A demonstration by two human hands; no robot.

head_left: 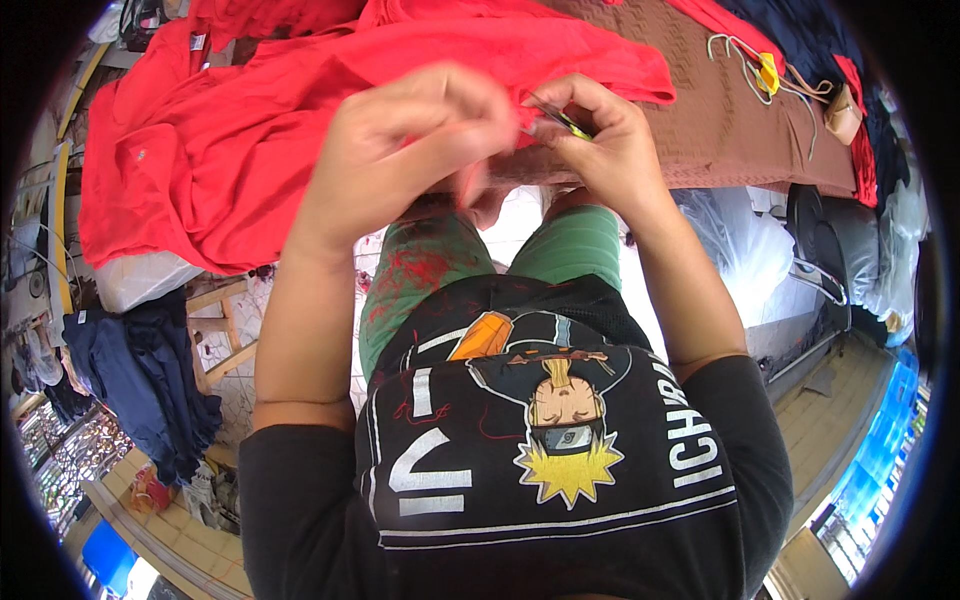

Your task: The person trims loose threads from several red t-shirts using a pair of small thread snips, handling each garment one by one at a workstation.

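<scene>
A red garment [230, 150] lies spread over the table, its near edge hanging down toward my lap. My left hand [420, 135] is lifted over it, blurred by motion, with the fingers curled in toward my other hand; what they pinch, if anything, I cannot make out. My right hand [605, 135] is closed round small thread snips [562, 118] with a yellow and dark body, their thin dark end pointing toward my left hand. A bit of red cloth shows between the two hands, and the right fingers are close to it.
A brown patterned cloth [720, 130] covers the table. Cords with a yellow piece [768, 75] lie at the far right. Dark blue garments [150, 370] hang at the left. Clear plastic bags [745, 240] stand at the right, beside a black chair [815, 240]. Red threads cling to my green trousers [425, 265].
</scene>
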